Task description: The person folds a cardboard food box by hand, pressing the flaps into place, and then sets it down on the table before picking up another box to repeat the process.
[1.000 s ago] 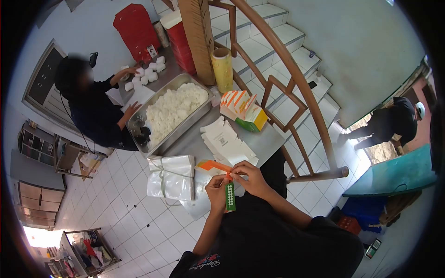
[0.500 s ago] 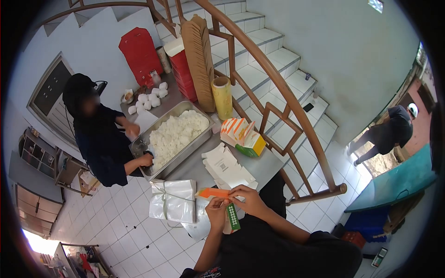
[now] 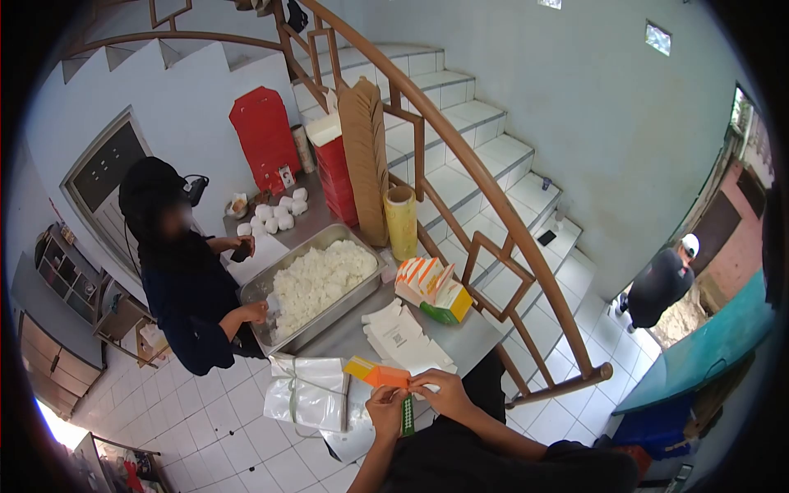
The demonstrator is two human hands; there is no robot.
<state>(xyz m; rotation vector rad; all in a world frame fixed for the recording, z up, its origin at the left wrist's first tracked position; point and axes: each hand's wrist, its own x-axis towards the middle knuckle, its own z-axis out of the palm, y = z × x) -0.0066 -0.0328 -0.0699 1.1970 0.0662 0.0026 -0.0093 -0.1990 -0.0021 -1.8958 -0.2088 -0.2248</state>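
Nearest to me, my left hand (image 3: 385, 408) and right hand (image 3: 445, 389) meet over the near edge of the steel table (image 3: 472, 322), both pinching a flat orange carton blank (image 3: 376, 374) between thumb and fingertips; the fingers of each hand are curled closed on it. The blank sticks out to the left of my hands, and a green flap with white dots (image 3: 406, 415) hangs down from it between my wrists. Just left of my hands lies a tied bundle of clear plastic bags (image 3: 306, 393) at the table's near left corner. A little farther in, a stack of white flattened cartons (image 3: 406, 338) rests on the table, and beyond it stands a cluster of folded orange and white boxes (image 3: 433, 287). To the left of those sits a large steel tray of white rice (image 3: 316, 282). A person in dark clothes (image 3: 191, 283) stands at the left side of the table, one hand at the tray's near corner. Farther back, a roll of yellowish film (image 3: 402, 222) stands upright, with tall brown cardboard (image 3: 365, 156) and red boxes (image 3: 339, 177) behind it, and white rice balls (image 3: 278, 215) lie at the far end. Far right, another person (image 3: 660, 283) stands at the doorway.
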